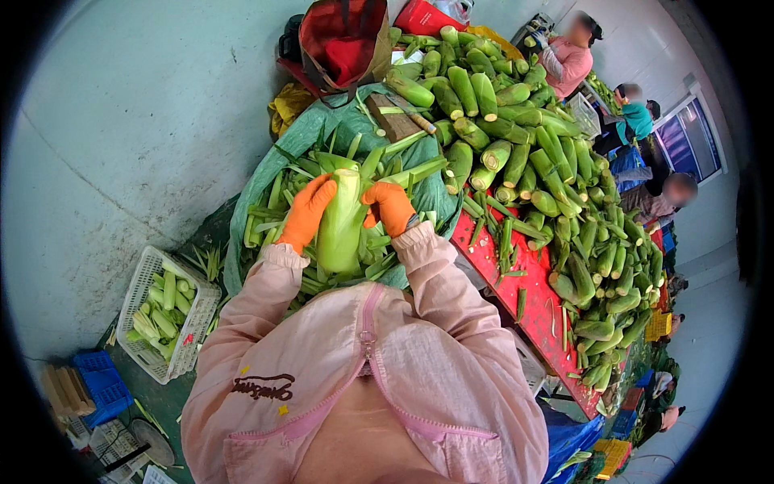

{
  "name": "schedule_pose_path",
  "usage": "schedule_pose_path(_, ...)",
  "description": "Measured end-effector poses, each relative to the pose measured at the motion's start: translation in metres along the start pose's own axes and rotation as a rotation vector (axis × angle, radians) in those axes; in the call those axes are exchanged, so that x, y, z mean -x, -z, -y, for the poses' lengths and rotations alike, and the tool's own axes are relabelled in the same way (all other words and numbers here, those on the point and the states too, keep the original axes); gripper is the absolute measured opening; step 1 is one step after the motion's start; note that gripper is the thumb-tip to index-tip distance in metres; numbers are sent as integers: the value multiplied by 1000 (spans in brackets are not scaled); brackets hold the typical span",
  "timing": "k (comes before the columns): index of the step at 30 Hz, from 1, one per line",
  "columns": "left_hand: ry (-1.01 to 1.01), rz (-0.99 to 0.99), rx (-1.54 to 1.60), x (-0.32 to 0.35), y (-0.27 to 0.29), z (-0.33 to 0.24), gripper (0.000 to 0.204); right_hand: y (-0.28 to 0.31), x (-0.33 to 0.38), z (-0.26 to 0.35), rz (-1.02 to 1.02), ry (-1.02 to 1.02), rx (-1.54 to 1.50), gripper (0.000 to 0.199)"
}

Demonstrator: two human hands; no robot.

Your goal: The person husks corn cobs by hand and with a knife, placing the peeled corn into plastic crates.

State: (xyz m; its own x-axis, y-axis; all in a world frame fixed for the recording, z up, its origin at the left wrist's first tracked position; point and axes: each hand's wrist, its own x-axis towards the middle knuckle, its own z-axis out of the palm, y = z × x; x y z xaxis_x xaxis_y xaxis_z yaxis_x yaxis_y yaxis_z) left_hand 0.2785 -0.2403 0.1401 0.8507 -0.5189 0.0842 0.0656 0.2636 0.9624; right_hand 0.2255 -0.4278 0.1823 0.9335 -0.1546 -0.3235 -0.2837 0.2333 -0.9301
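Observation:
An ear of corn (340,230) in pale green husk is held upright in front of my chest, its cut stem end at the top. My left hand (308,211), in an orange glove, is closed around its left side. On the other side my right hand (390,208), also in an orange glove, is closed with bent fingers at the edge of the ear, pinching a husk leaf there; the fingertips are partly hidden. Loose husk leaves (266,222) lie beneath both hands in a green plastic sheet (244,242).
Many husked ears of corn (516,161) are piled on a red table (528,315) at the right. A wooden block (393,119) lies beyond my hands, near a bag (343,48). At lower left stands a white crate (161,367) holding pale ears. Other people work along the right.

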Motion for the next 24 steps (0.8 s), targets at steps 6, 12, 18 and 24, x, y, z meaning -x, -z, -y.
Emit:
schedule_pose_path(6, -335, -295, -334, -1, -37, 11, 59, -12, 4, -21, -62, 33, -105, 14)
schedule_pose_path(12, 119, -289, 493, -33, -6, 24, 64, -17, 31, -21, 16, 289, -315, 13)
schedule_pose_path(18, -23, -803, 566, -50, 80, 13, 76, 87, 29, -26, -298, 449, -543, 16)
schedule_pose_path(24, -95, -280, 105, -28, 18, -10, 60, 17, -7, 6, -298, 413, 744, 74)
